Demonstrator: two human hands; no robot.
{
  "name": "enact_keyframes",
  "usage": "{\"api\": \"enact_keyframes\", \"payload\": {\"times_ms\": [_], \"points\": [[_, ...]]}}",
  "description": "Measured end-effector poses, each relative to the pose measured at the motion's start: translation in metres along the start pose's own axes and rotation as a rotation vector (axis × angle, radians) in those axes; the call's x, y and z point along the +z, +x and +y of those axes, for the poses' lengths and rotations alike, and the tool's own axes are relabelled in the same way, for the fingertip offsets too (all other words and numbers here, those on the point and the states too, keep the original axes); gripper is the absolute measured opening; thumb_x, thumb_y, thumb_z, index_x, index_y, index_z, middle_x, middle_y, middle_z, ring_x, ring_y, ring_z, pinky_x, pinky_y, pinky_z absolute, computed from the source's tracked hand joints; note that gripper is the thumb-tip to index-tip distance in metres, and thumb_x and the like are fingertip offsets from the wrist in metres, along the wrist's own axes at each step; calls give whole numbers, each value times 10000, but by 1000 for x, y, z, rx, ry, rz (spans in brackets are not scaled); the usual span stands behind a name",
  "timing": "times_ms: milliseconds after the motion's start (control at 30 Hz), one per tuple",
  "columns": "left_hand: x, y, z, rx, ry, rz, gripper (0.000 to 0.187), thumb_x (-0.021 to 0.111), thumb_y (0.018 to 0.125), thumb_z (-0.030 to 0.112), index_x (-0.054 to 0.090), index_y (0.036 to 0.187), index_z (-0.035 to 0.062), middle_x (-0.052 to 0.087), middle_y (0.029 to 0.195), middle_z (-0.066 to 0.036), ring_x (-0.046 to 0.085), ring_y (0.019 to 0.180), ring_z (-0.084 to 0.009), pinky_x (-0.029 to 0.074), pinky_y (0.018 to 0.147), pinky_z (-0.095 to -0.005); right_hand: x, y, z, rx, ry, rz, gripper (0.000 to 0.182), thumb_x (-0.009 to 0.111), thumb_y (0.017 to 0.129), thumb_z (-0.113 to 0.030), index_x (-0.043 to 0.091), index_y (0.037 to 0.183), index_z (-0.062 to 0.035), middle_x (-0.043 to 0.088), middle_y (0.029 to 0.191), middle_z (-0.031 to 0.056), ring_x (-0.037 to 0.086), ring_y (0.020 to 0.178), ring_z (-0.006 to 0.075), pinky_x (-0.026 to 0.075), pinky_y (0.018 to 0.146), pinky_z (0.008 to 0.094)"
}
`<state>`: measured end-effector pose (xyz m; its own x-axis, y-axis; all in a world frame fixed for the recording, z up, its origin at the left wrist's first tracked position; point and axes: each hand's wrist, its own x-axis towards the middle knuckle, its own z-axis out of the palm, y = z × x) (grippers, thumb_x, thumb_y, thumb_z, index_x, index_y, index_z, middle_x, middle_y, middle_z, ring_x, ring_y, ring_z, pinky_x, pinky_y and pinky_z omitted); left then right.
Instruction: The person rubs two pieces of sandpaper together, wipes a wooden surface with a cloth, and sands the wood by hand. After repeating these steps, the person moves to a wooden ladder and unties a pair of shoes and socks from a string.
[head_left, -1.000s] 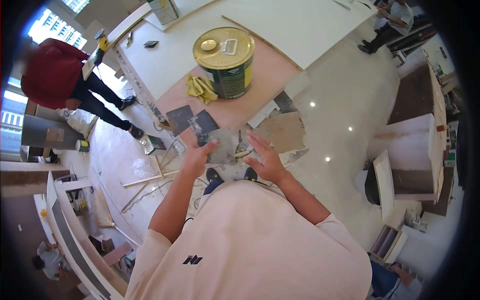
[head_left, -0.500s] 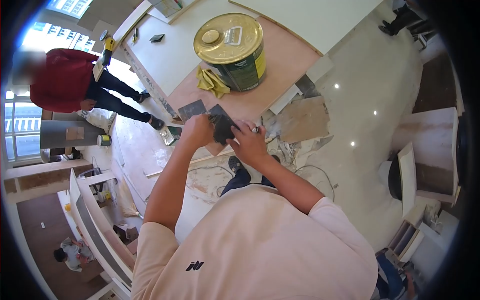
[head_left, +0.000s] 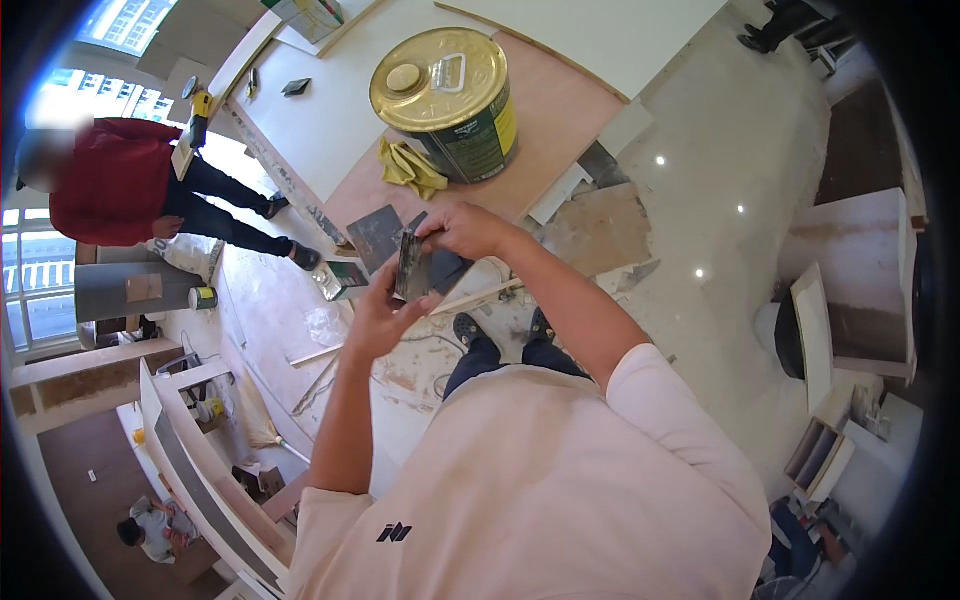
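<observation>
Clasping a dark flat piece with a ragged, worn edge, the left grip had its thumb and fingers closed around the lower part. The right grip came over from the other side with its fingertips at the upper end; whether they pinched it, I could not tell. The piece stood almost edge-on to the camera, in front of the near corner of the bench.

A grey sheet lay at that corner, just past the left fingers, and a darker sheet showed partly hidden below the right wrist. Farther back on the bench stood 1 large can with a gold lid, a crumpled yellow cloth beside its base.

A co-worker in a dark red top stood off the bench's left side, near a yellow power tool. Below the hands, 2 dark shoes showed on the floor.
</observation>
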<state>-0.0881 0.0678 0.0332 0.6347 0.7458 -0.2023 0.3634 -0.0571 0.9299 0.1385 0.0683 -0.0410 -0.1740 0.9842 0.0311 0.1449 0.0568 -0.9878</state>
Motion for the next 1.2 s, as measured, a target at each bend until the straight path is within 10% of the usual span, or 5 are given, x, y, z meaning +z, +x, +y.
{"api": "enact_keyframes", "payload": {"times_ms": [333, 900, 1000, 1100, 1200], "points": [[54, 1, -57, 107, 382, 404, 209, 606, 916, 224, 676, 905, 28, 655, 673, -178, 660, 620, -361, 494, 561, -422, 38, -60, -2, -30, -694, 566, 145, 672, 813, -169, 664, 862, -33, 614, 855, 151, 623, 798, 364, 498, 728, 453], [79, 34, -47, 126, 894, 446, 170, 571, 922, 213, 606, 934, 47, 638, 749, -210, 614, 648, -430, 483, 551, -514, 65, -81, 13, 116, -543, 690, 191, 683, 820, -225, 708, 998, -162, 561, 893, 57, 593, 853, 268, 400, 743, 467], [82, 2, -43, 228, 714, 463, 219, 558, 938, 220, 614, 1007, 20, 641, 735, -222, 612, 627, -436, 478, 550, -517, 69, -91, 3, 95, -609, 634, 245, 674, 834, -247, 705, 1039, -117, 548, 929, 73, 579, 860, 274, 393, 759, 485], [68, -13, -49, -127, 397, 440, 209, 543, 940, 158, 642, 999, -17, 665, 797, -219, 652, 752, -424, 496, 633, -478, 82, -97, 0, 58, -572, 591, 315, 671, 842, -281, 699, 1066, -61, 551, 964, 92, 570, 870, 278, 409, 776, 498], [63, 2, -43, 87, 625, 521, 264, 574, 916, 168, 610, 1118, 1, 648, 759, -204, 647, 694, -397, 485, 597, -478, 76, -94, -11, 114, -305, 527, 412, 673, 859, -361, 676, 1105, -31, 567, 1050, 117, 572, 929, 303, 435, 812, 471]]}}
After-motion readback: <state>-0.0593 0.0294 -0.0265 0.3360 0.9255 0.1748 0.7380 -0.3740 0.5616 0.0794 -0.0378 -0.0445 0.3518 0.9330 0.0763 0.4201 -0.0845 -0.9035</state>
